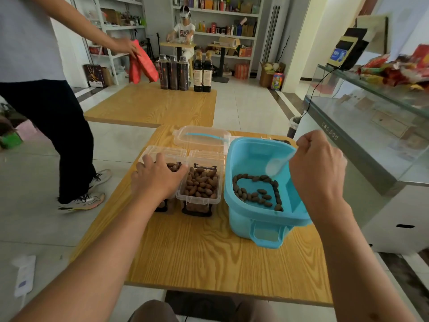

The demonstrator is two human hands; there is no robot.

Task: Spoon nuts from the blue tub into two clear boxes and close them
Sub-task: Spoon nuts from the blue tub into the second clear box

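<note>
The blue tub (241,219) stands on the right of the wooden table (209,256), with brown nuts (255,194) ringing its floor. My right hand (318,168) is closed on a white scoop (277,167) whose bowl dips inside the tub above the nuts. Two clear boxes sit left of the tub with lids open. The right box (199,187) is heaped with nuts. My left hand (157,177) lies over the left box (162,152), gripping its rim and hiding most of its contents.
The tub's clear lid (202,138) lies behind the boxes. A person in dark trousers (53,126) stands at the left holding red bags. Several dark bottles (183,73) stand on a second table beyond. A glass counter (362,135) runs along the right.
</note>
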